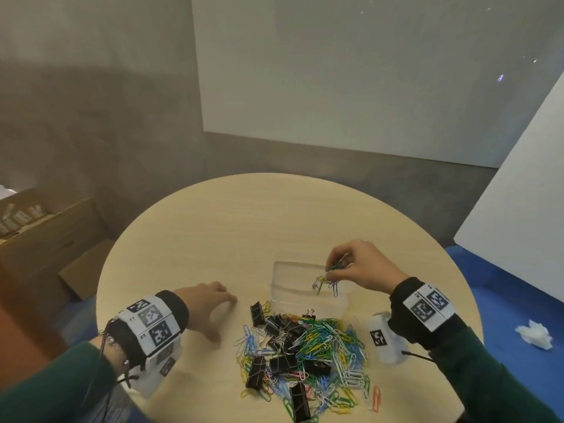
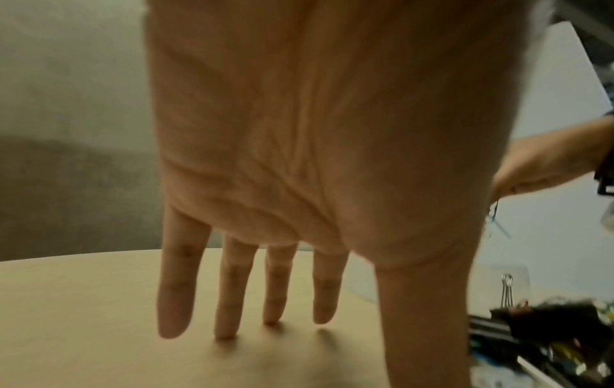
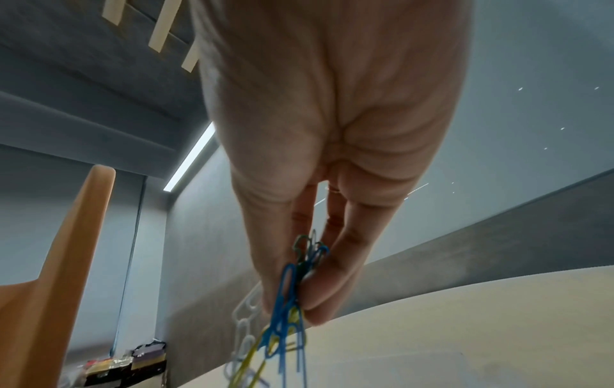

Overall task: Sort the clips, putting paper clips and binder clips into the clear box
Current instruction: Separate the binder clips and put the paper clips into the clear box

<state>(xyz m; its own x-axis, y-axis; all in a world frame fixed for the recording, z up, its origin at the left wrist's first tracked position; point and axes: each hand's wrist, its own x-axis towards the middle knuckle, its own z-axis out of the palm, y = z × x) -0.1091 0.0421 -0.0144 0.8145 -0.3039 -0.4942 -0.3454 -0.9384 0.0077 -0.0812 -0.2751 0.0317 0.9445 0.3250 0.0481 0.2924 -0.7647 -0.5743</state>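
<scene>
Both arms wear dark green long sleeves [image 1: 52,389] ending in black cuffs at the wrists. Each wrist carries a white band printed with black square fiducial markers [image 1: 151,323], with a white marker-tagged camera block [image 1: 385,337] beneath the right one. A thin black cable [image 1: 418,356] leaves that block, and another cable and a beaded bracelet [image 1: 117,349] sit at the left wrist.

Head view: looks down and forward from above the round pale wooden table [image 1: 213,227], taking in both hands, with grey wall and white panels beyond.
Left wrist view: looks along the palm of the left hand [image 2: 315,136], very near, low over the tabletop.
Right wrist view: looks along the right hand [image 3: 332,157], very near, tilted up toward wall and ceiling.
Shared: the tabletop appears in all three; the heap of coloured paper clips and black binder clips [image 1: 302,352] shows in the head view and at the left wrist view's right edge.
</scene>
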